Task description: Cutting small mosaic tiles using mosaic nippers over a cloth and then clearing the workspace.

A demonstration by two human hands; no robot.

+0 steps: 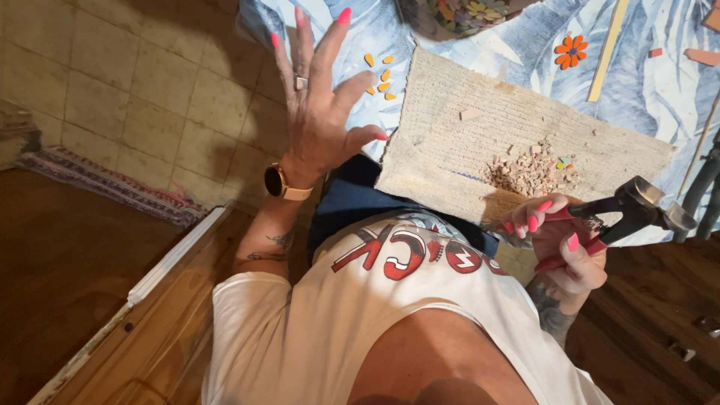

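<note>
Nippers (637,210) with red handles are sitting in the grip of the right hand (559,247), whose fingers are wrapping round both handles while the dark metal head is pointing away from the body, just past the near edge of the cloth. Beige woven cloth (480,139) is lying on the desk (645,90), which is covered with a blue and white leaf-patterned sheet, and is carrying a small heap of pinkish tile fragments (531,172) close to the nippers, with one loose pinkish chip (471,114) lying apart nearer the middle. The left hand (319,112) is hanging open above the desk edge, fingers spread wide and holding nothing, with a ring on one finger and a round watch (276,181) at the wrist. Orange petal-shaped pieces (379,75) are lying on the sheet just beside the left hand's fingertips, off the cloth. An orange flower (571,51) made of similar pieces is resting farther across the desk, near a thin pale wooden strip (607,49). A bowl (457,15) covered in coloured flower mosaic is showing partly at the top edge. The person is wearing a white printed shirt (360,315), and tiled floor (135,90) is visible to the left.
</note>
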